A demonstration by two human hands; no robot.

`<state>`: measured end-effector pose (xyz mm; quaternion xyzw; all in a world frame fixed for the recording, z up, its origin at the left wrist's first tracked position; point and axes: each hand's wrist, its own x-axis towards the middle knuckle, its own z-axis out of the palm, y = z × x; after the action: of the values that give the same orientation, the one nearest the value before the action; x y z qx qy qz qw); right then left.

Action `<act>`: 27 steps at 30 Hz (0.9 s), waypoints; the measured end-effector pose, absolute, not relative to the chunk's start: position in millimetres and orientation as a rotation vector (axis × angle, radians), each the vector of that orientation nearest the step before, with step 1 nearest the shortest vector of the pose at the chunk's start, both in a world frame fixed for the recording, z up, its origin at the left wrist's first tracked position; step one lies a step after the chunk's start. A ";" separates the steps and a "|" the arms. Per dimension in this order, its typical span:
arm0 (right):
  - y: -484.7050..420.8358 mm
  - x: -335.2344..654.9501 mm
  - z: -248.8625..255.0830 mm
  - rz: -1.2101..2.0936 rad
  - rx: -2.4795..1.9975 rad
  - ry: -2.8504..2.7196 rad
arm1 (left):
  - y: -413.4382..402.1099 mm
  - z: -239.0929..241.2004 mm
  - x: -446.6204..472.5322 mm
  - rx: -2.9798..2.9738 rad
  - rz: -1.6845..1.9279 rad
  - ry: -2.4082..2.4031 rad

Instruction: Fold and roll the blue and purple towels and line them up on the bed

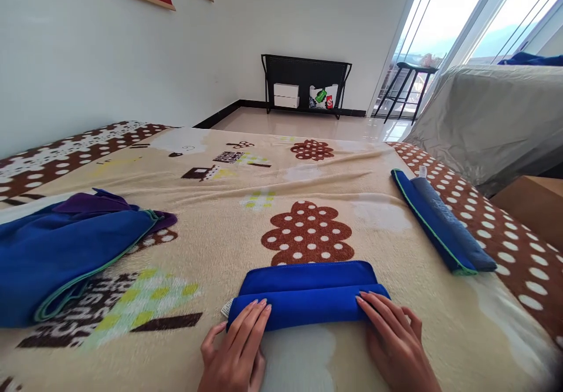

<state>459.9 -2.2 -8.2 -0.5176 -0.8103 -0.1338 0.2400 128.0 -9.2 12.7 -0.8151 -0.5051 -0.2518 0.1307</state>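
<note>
A bright blue cloth (pixel 303 307), folded or rolled into a long strip, lies crosswise on the blanket in front of me, its far flap reaching beyond the near roll. My left hand (pixel 237 345) rests on the strip's left end, fingers stretched out over the top and nothing wrapped in them. At the right end, my right hand (pixel 398 336) lies with its fingers extended onto the cloth. Both thumbs are low at the near edge, partly hidden. A small white tag (pixel 227 308) sticks out beside my left fingers.
A heap of blue and purple cloths (pixel 83 245) lies at left. On the right is a rolled dark blue cloth (pixel 440 222) with green edging. The cream patterned blanket (pixel 211 216) has wrinkles. Beyond stand a black rack (pixel 305 70), a stool (pixel 407 84) and a cardboard box (pixel 532 204).
</note>
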 end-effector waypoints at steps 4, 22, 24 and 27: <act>16.5 447.7 -2.8 -0.308 -1.395 -2.178 | 9.0 1.6 141.4 -2.269 -0.906 -1.659; 8.9 440.3 7.0 -0.177 -1.631 -2.210 | 8.9 20.3 153.0 -2.283 -0.702 -1.644; 7.4 446.6 2.3 -0.208 -1.700 -2.162 | 11.6 12.8 150.3 -2.301 -0.717 -1.587; 4.4 459.9 -2.3 -0.271 -1.755 -2.124 | 13.0 8.1 144.3 -2.288 -0.688 -1.567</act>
<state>459.9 4.4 -2.3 -0.6229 -0.7538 -0.0962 0.1857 144.3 13.0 8.1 -0.7927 -0.5428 -0.2383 0.1419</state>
